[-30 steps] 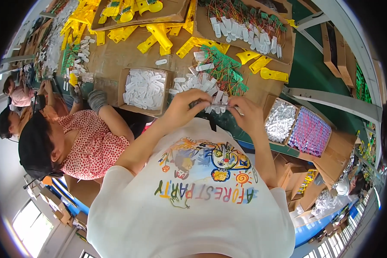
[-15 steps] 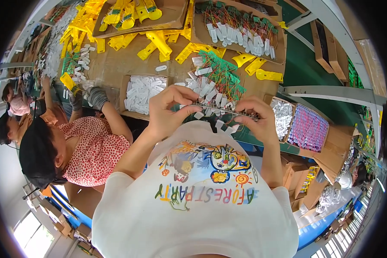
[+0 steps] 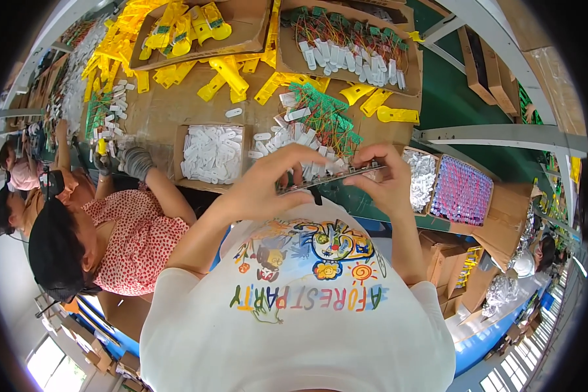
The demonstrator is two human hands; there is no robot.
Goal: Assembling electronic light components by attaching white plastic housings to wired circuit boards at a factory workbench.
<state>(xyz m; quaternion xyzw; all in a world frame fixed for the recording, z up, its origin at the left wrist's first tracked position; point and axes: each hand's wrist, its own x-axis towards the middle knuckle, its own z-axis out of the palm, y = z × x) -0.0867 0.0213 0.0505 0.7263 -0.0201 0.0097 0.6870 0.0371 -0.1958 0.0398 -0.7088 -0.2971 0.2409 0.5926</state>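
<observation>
In front of my chest I hold a thin circuit board strip (image 3: 330, 178), seen nearly edge-on and tilted up toward the right. My left hand (image 3: 261, 183) closes on its left end, the thumb below and the fingers curled above. At the other end my right hand (image 3: 387, 179) pinches it between thumb and fingers. Just beyond the board lies a heap of green circuit boards (image 3: 326, 114) with red and orange wires and white plastic pieces (image 3: 294, 136). Small parts show along the board's edge, too small to name.
A box of white plastic pieces (image 3: 212, 153) stands to the left. Yellow plastic shells (image 3: 228, 77) and a cardboard tray (image 3: 366, 81) of wired boards lie farther back. Boxes of silvery parts (image 3: 419, 176) and purple-pink parts (image 3: 462, 193) sit right. A gloved co-worker (image 3: 134, 219) works at left.
My hands have come closer together along the board, the right one moving inward. The board now tilts up at its right end, and the white pieces hanging below it no longer show.
</observation>
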